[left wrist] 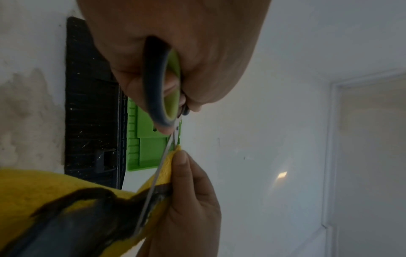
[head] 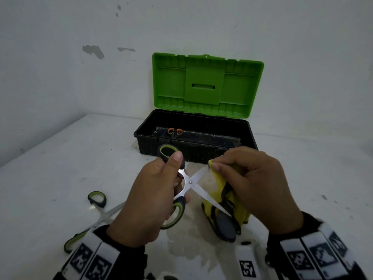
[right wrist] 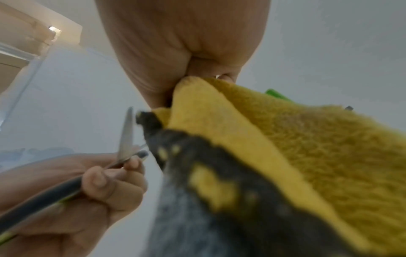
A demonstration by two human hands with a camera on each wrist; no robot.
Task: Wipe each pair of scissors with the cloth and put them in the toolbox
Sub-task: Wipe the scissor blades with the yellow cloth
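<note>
- You are wiping the second pair – the green-handled scissors (head: 186, 183) are splayed open in an X, held in the air in front of the toolbox (head: 193, 138)
- Your left hand (head: 149, 201) is gripping both handles, fingers curled round them, thumb lying on the upper loop
- Your right hand (head: 254, 182) is pinching the yellow cloth (head: 228, 209) over the tip of the upper blade; the rest of the cloth is hanging down to the table (head: 60, 168)
- The lower blade is lying bare across the cloth – in my judgement you are needing to wipe it next, then close the blades before reaching for the box
- An orange-handled pair (head: 174, 132) is already lying in the toolbox, lid (head: 207, 83) standing open
- Another green-handled pair (head: 94, 211) is waiting on the table by your left wrist, untouched
- Nothing is blocking the way to the box; the open points are facing your right hand
</note>
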